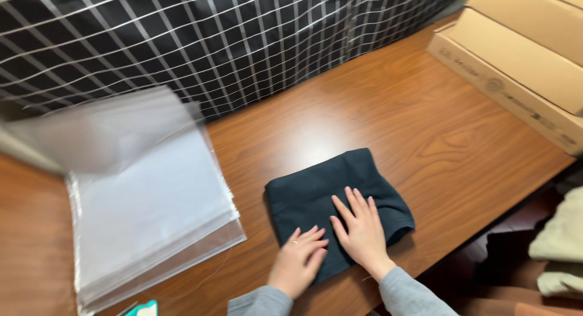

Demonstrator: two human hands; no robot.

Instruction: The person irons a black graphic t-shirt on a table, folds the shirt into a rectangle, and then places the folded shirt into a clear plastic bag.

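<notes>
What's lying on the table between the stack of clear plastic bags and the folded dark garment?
Nothing: in the head view, only bare wooden table shows between the plastic bags and the folded dark garment under both hands.

The folded cloth (337, 200) under the hands is a very dark teal, close to black, plain with no pattern. Both sleeves (401, 295) are plain heather grey. The table (425, 127) is a warm reddish brown with wood grain. The stack of plastic bags (152, 225) is clear and milky white. The big bag (212, 42) behind is black with a thin white grid check. The cardboard boxes (516, 67) are tan. A pale beige-green cloth (562, 243) lies at the right edge.
</notes>
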